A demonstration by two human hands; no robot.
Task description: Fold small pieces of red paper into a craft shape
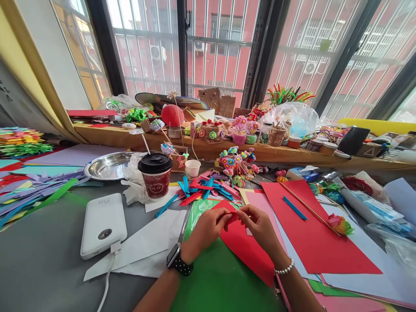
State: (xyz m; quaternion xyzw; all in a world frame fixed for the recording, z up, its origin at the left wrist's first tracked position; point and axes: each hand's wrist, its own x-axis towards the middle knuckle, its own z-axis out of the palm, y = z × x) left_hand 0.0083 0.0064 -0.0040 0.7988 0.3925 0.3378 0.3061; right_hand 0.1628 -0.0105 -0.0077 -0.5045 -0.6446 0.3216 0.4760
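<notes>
Between my two hands is a small piece of red paper (232, 217), pinched from both sides. My left hand (211, 224), with a dark watch on its wrist, grips the paper's left side. On the right side my right hand (255, 223), with a beaded bracelet on its wrist, closes on it with thumb and fingertips. My fingers hide part of the piece. Beneath the hands lies a larger red sheet (250, 255) on a green sheet (208, 273). Just beyond them is a pile of folded blue, red and pink paper strips (208, 188).
A lidded paper cup (156, 182) with a straw stands left, near a white power bank (104, 227) with a cable. Behind are a metal bowl (108, 167) and a small white cup (193, 169). Rightward, a stick with a paper flower (340, 224) lies on a red sheet (325, 234).
</notes>
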